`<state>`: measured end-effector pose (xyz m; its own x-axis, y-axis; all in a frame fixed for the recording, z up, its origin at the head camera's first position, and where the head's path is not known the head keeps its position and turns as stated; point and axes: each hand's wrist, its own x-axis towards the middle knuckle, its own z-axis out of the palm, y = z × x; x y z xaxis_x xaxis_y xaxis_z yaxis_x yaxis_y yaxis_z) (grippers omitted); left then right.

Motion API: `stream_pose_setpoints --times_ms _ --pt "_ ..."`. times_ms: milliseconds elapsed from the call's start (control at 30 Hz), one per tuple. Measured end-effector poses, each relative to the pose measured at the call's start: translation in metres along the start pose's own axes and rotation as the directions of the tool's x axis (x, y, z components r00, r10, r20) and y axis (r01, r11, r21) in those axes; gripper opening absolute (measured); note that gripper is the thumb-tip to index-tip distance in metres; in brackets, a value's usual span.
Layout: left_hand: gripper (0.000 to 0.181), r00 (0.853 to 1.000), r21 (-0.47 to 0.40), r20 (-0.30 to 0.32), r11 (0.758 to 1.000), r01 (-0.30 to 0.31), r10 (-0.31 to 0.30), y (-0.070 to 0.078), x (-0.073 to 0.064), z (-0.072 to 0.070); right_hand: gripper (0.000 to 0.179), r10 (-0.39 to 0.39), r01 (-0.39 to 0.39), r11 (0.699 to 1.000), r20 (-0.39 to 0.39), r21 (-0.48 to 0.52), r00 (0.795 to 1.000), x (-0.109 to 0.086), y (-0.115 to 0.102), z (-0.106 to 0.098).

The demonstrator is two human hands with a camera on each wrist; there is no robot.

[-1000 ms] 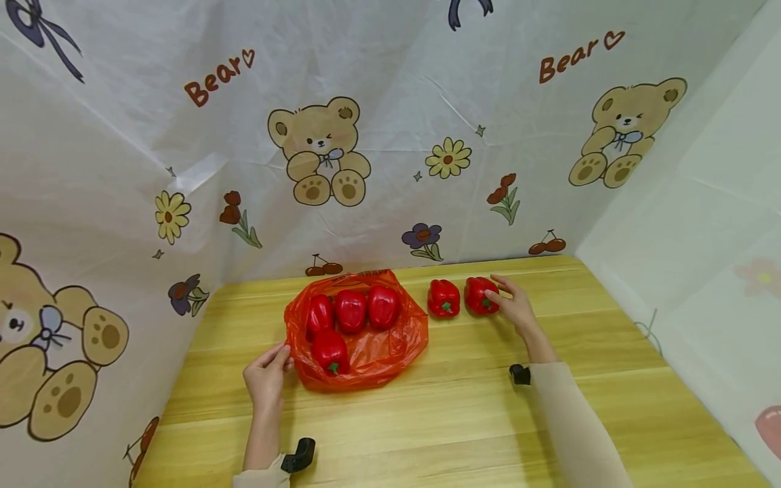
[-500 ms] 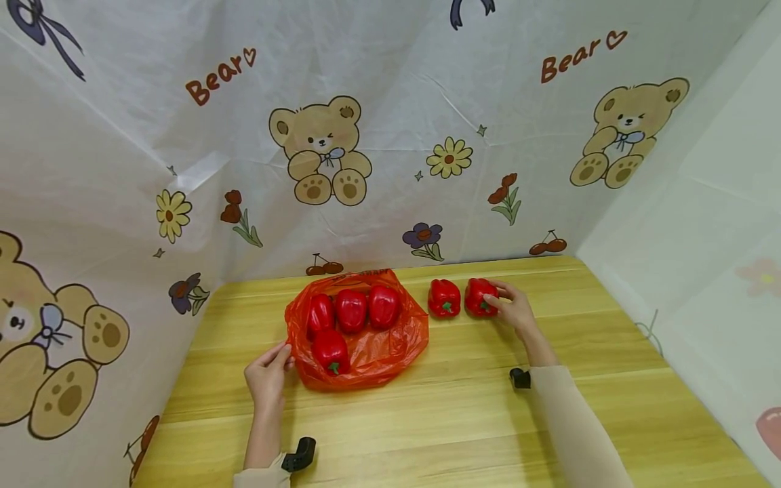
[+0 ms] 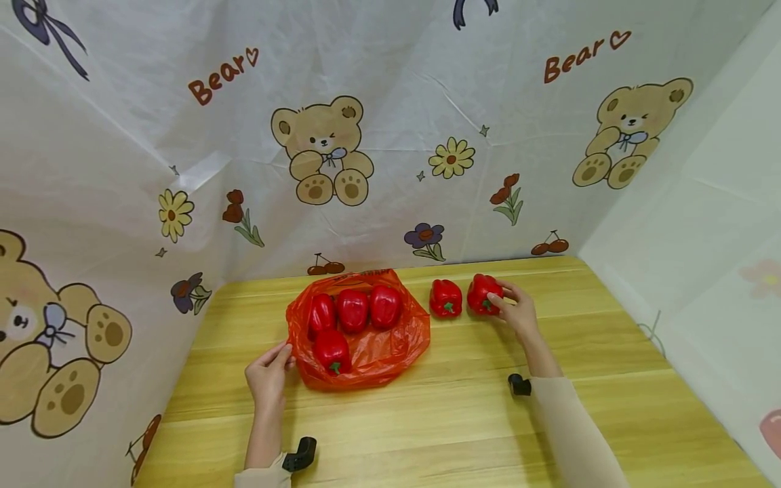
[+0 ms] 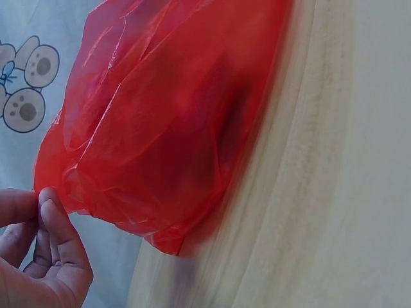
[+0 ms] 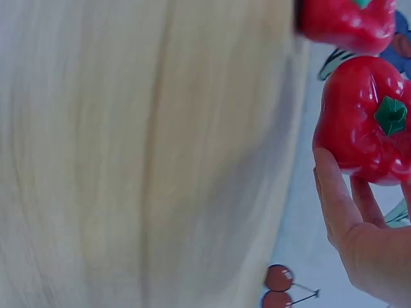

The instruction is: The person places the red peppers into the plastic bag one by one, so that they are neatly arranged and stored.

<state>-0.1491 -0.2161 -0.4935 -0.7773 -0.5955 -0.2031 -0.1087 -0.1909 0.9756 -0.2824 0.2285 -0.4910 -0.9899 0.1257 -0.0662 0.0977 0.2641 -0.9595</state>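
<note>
My left hand [image 3: 266, 375] pinches the left edge of a red plastic bag [image 3: 378, 352] between thumb and fingertips, as the left wrist view [image 4: 51, 256] shows close up. The bag lies with its mouth wide, and several red bell peppers sit inside, one of them [image 3: 331, 351] at the front with its green stem towards me. To the right of the bag, my right hand [image 3: 518, 310] grips another red bell pepper [image 5: 353, 122] from its right side, thumb and fingers round it. In the right wrist view this pepper shows clear of the tabletop.
One more red bell pepper [image 3: 445, 298] stands on the wooden table [image 3: 415, 434] between the bag and my right hand. Behind the table hangs a white cloth [image 3: 390, 115] printed with bears and flowers. A thin cord [image 3: 653, 333] hangs by the right table edge.
My right fingers have closed round the rightmost bell pepper, and it has risen slightly. The left hand keeps its pinch on the bag; the bag and the other peppers stay where they were.
</note>
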Motion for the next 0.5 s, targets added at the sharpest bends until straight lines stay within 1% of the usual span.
stream_pose_setpoints --times_ms 133,200,300,500 --pt "0.031 1.000 0.008 -0.001 1.000 -0.005 0.005 -0.001 0.000 0.000 0.055 -0.022 0.023 0.998 -0.017 0.054 1.000 -0.013 -0.013 0.005" --pt "0.031 1.000 0.007 0.000 1.000 -0.007 0.007 -0.001 0.000 0.000 0.054 -0.053 0.055 0.996 -0.029 0.074 0.998 -0.016 -0.011 0.010" --pt "0.030 1.000 0.004 -0.003 1.000 -0.009 0.009 -0.001 0.000 0.000 0.052 -0.087 0.090 0.991 -0.035 0.095 0.996 -0.025 -0.016 0.020" --pt "0.029 1.000 -0.005 -0.004 1.000 -0.013 0.013 -0.001 0.000 0.000 0.051 -0.129 0.125 0.980 0.013 0.152 0.992 -0.045 -0.033 0.042"
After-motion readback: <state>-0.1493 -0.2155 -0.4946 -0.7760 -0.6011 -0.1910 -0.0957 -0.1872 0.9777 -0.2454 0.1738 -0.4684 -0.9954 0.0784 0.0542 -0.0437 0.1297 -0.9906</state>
